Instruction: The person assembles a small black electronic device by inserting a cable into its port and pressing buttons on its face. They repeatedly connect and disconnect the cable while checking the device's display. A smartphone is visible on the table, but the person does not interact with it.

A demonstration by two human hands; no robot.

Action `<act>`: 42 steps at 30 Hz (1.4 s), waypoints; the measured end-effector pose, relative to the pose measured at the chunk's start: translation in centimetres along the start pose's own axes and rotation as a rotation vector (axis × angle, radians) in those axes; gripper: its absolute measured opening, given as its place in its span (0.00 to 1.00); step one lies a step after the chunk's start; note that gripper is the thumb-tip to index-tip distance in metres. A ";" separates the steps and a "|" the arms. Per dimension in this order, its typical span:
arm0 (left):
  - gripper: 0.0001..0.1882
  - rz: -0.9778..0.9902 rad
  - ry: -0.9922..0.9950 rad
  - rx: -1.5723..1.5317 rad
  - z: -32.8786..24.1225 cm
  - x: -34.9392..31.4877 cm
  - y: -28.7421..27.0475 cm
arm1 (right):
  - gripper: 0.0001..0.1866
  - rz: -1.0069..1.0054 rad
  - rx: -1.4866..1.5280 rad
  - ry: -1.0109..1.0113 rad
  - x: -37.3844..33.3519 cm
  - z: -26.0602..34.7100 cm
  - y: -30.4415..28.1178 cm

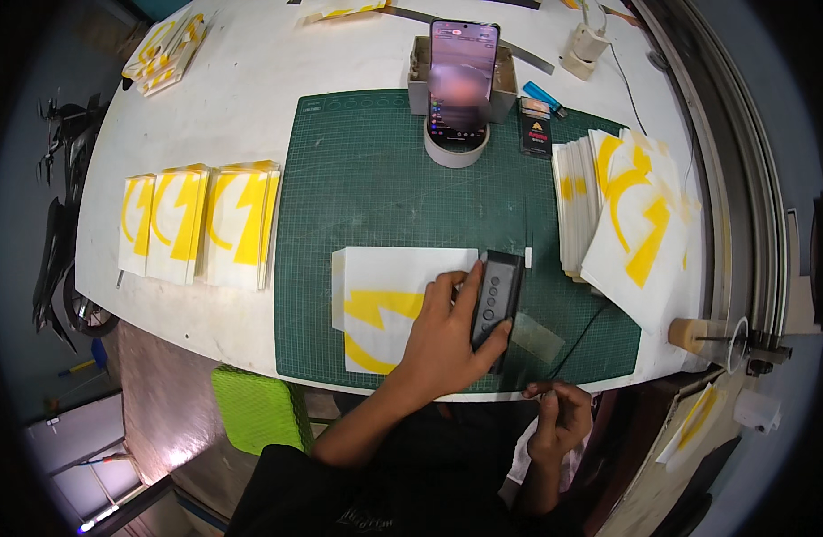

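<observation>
My left hand (443, 336) lies over the right edge of a white folded paper piece with a yellow print (389, 268). Its index finger runs along the left side of a dark rectangular block with round buttons (492, 291), and the thumb crosses the block's lower part, gripping it. At the table's front edge my right hand (562, 421) is closed, thumb against curled fingers; what it pinches, if anything, is too small to make out. A thin dark cable (577, 340) runs down toward those fingers. Between block and cable lies a small translucent strip (537, 337).
Beneath lies a green cutting mat (367, 179). A phone (463, 72) leans upright by a white roll (456, 154). Yellow-printed paper stacks stand left (241, 228) and right (631, 215). A small dark pack (535, 134), blue lighter (544, 97) and cup with brown drink (698, 338) are also there.
</observation>
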State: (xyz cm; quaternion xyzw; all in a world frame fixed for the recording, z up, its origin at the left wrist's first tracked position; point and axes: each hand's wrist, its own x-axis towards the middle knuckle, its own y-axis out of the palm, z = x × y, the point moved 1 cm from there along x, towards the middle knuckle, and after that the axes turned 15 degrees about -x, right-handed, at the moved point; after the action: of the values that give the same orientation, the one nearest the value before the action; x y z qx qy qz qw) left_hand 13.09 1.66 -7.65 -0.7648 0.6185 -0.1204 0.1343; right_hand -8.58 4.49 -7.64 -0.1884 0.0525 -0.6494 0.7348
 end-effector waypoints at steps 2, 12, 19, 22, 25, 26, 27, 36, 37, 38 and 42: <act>0.41 -0.055 0.006 -0.042 -0.5 -0.3 -0.3 | 0.10 0.040 -0.005 0.033 0.4 0.9 0.1; 0.22 0.160 0.166 -0.885 -4.2 -5.8 5.0 | 0.11 0.013 -0.084 0.106 1.8 3.5 -2.2; 0.18 0.197 0.218 -0.914 -3.0 -5.2 6.9 | 0.09 0.124 -0.261 0.162 2.6 3.5 -5.5; 0.18 0.192 0.273 -0.813 -2.1 -5.3 7.2 | 0.09 0.154 -0.325 0.126 3.0 3.6 -5.5; 0.19 0.183 0.285 -0.777 -1.8 -5.1 7.1 | 0.09 0.201 -0.376 0.105 3.5 3.7 -5.7; 0.20 0.176 0.283 -0.780 -1.8 -5.1 7.1 | 0.08 0.218 -0.385 0.096 3.7 3.7 -5.8; 0.20 0.169 0.280 -0.784 -1.7 -5.2 7.1 | 0.08 0.235 -0.394 0.087 3.8 3.7 -5.8; 0.21 0.131 0.319 -0.748 -1.8 -4.9 7.5 | 0.11 0.187 -0.333 0.094 4.0 3.2 -5.7; 0.20 0.133 0.318 -0.749 -1.9 -4.9 7.4 | 0.11 0.186 -0.324 0.098 4.0 3.2 -5.7; 0.20 0.136 0.317 -0.750 -2.2 -4.9 7.3 | 0.11 0.185 -0.316 0.102 4.0 3.3 -5.7; 0.20 0.107 0.346 -0.753 -2.4 -4.9 7.5 | 0.12 0.174 -0.340 0.102 3.9 3.5 -5.9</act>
State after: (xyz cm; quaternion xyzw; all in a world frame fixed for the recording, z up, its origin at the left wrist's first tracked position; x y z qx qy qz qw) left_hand 4.42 4.83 -8.20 -0.6957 0.6717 -0.0055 -0.2545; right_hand -12.34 0.93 -1.69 -0.2714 0.2147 -0.5740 0.7422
